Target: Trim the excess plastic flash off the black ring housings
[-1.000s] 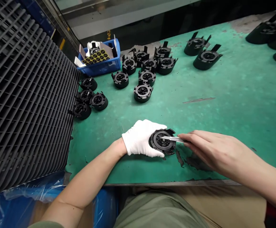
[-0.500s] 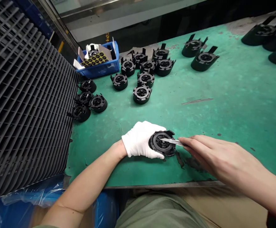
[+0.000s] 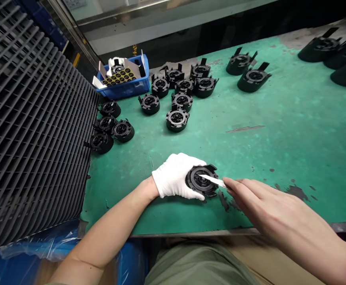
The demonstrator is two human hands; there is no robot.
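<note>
Round black part (image 3: 195, 183), with slim pointed tool (image 3: 213, 180) at its centre.
Part: within gloved left hand (image 3: 173, 176), fingers and thumb spread around rim. Tool: pinched in bare right hand (image 3: 268, 206), fingertips nearly closed. Step, as judged: fine centre work; calls for steady rim, careful tip. Similar parts (image 3: 177, 120): beyond left grip.

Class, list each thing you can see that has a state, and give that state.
Left hand: gloved, gripping
Held black part: gripped, ringed face showing
Right hand: bare, pinching
Pointed tool: held, tip over part
Blue bin: open, loaded
Green tabletop: stained, worn
</note>
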